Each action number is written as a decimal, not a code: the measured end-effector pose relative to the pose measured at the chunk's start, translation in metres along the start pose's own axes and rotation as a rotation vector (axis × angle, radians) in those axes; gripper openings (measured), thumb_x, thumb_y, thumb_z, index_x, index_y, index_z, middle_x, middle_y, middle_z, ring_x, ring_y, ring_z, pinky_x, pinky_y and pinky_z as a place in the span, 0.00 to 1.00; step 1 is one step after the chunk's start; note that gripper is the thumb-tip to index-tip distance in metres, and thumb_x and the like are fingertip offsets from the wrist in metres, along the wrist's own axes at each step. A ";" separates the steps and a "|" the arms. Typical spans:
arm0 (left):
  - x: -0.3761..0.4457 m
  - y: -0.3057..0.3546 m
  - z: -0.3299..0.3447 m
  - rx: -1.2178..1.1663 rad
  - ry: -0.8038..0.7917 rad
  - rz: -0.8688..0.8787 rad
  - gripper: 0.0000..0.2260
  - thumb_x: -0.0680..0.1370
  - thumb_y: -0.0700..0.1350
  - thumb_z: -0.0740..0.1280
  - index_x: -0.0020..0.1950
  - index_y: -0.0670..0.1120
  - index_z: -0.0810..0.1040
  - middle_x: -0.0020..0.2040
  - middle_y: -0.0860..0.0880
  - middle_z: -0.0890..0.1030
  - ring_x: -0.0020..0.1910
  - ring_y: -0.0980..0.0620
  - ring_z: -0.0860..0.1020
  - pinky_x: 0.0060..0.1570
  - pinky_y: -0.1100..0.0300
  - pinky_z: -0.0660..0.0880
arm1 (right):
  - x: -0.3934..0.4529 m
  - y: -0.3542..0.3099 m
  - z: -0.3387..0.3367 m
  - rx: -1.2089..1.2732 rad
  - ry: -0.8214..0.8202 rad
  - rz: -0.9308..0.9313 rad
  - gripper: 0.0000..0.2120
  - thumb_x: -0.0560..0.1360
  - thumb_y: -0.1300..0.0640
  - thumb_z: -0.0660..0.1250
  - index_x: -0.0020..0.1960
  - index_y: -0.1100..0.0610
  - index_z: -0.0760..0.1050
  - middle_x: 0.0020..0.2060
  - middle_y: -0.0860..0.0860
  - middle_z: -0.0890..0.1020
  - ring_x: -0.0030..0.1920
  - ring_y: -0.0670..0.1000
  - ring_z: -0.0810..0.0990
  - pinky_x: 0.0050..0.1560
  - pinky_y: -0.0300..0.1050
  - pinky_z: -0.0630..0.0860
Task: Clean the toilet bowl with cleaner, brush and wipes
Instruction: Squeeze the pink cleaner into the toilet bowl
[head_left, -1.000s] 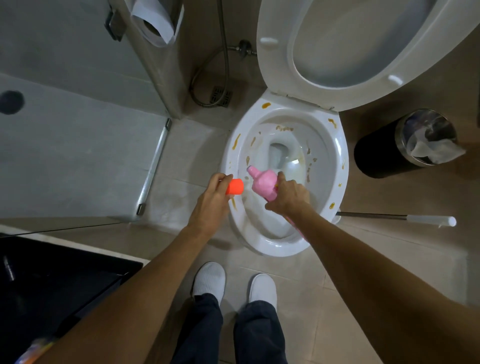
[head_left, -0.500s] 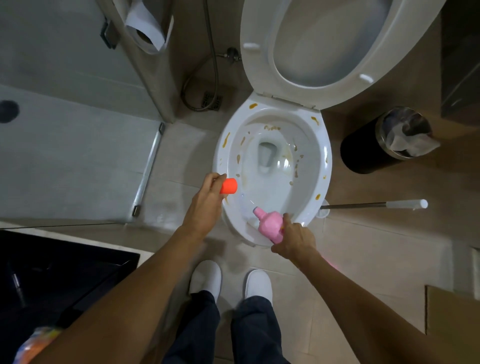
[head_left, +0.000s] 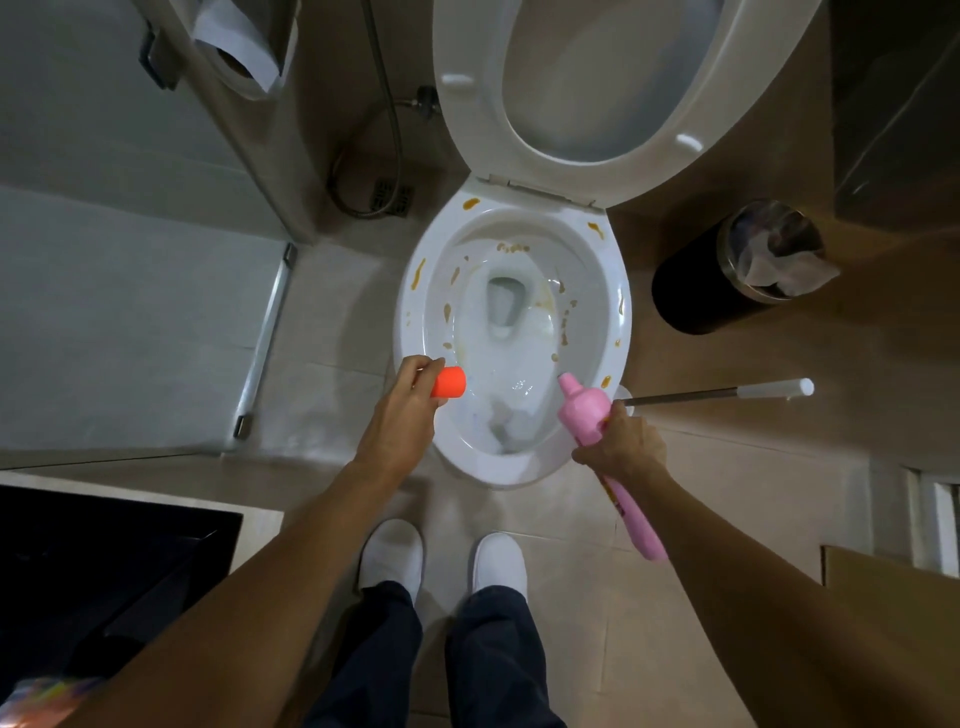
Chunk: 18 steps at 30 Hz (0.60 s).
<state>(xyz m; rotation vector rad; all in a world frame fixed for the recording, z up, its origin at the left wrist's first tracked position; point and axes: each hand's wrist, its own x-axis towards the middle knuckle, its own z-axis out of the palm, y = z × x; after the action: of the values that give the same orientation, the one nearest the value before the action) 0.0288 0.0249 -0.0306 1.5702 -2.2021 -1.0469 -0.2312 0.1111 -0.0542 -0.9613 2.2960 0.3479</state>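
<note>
The pink plastic cleaner bottle (head_left: 587, 415) has shifted from the near rim to the right rim of the stained white ceramic toilet bowl (head_left: 618, 291), nozzle pointing inward. The right hand (head_left: 623, 441) grips its neck. The left hand (head_left: 400, 415) pinches the orange plastic cap (head_left: 449, 382) over the left rim.

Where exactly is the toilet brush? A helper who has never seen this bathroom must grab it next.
Start at the open toilet bowl in the middle of the floor. On its right side, beside the front rim, the toilet brush points toward the black bin. It is the only long thin metal rod with a white grip end.
</note>
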 end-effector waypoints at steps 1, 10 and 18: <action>0.001 0.001 0.002 0.002 -0.001 0.000 0.20 0.76 0.34 0.67 0.68 0.39 0.72 0.64 0.42 0.71 0.52 0.38 0.77 0.53 0.45 0.75 | 0.007 0.001 -0.005 0.020 0.012 0.007 0.39 0.60 0.45 0.78 0.63 0.57 0.65 0.50 0.55 0.79 0.50 0.57 0.80 0.50 0.51 0.79; 0.017 -0.001 0.011 0.018 -0.005 -0.022 0.19 0.76 0.35 0.67 0.67 0.40 0.73 0.63 0.44 0.72 0.51 0.38 0.78 0.51 0.45 0.76 | 0.065 -0.012 -0.064 -0.020 0.116 0.030 0.37 0.62 0.44 0.78 0.62 0.60 0.68 0.49 0.56 0.78 0.50 0.58 0.80 0.51 0.53 0.79; 0.042 -0.001 0.014 0.041 0.001 -0.015 0.20 0.75 0.35 0.68 0.67 0.40 0.73 0.62 0.43 0.73 0.49 0.38 0.79 0.47 0.44 0.77 | 0.111 -0.049 -0.111 0.008 0.178 0.001 0.33 0.64 0.45 0.77 0.61 0.60 0.70 0.48 0.55 0.78 0.48 0.56 0.80 0.50 0.51 0.80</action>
<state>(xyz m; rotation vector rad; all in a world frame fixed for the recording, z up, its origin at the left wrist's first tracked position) 0.0053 -0.0077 -0.0500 1.6069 -2.2282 -1.0116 -0.3055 -0.0353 -0.0389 -1.0227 2.4558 0.2625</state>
